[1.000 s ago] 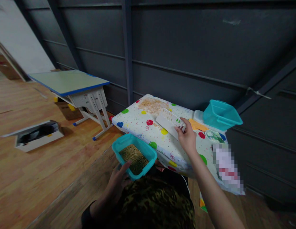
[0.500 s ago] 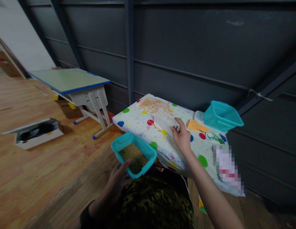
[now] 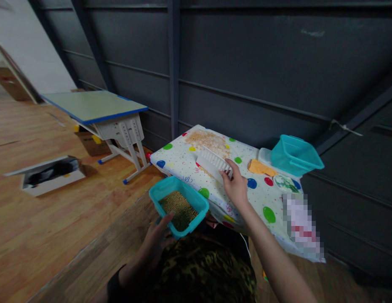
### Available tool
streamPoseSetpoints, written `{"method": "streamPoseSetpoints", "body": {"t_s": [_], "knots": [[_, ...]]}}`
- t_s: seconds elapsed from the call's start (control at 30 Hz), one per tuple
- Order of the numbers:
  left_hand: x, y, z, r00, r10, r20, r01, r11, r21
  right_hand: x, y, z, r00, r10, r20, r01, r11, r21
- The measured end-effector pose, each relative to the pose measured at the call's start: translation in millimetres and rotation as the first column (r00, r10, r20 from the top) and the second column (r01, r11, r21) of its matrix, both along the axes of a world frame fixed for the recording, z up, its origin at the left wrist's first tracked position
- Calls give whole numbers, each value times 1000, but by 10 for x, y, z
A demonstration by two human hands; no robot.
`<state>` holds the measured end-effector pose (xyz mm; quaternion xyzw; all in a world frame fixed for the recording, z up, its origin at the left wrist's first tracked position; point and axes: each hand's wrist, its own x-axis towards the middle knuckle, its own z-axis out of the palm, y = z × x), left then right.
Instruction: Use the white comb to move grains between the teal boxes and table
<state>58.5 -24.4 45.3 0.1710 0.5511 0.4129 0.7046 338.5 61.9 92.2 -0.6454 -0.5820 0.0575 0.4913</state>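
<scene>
Holding wht tray (image 3: 210, 163), beans (image 3: 202, 139) nr, cloth (image 3: 261, 167) R

Dark grey panelled wall (image 3: 246, 54) with straight ribs, behind; plain white wall (image 3: 28, 50), far left; orange-brown, wood-patterned floor (image 3: 41, 223); pale-green, blue-edged rectangular desk (image 3: 94, 104) on white legs, near the dark wall; lighting dim.

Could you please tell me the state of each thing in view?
Left hand: holding the near tub
Right hand: gripping the white tray
Near tub: uncovered, partly filled with beans
White tray: held at one end
Loose beans: scattered on the tablecloth
Far tub: uncovered
White box: lid open
</scene>
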Motion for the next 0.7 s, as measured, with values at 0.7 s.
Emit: {"method": "streamPoseSetpoints", "body": {"t_s": [0.7], "knots": [[9,49,-95,999,32,17,-33,999,14,-203,35,-63,983,-124,-135,122,992,-19]]}}
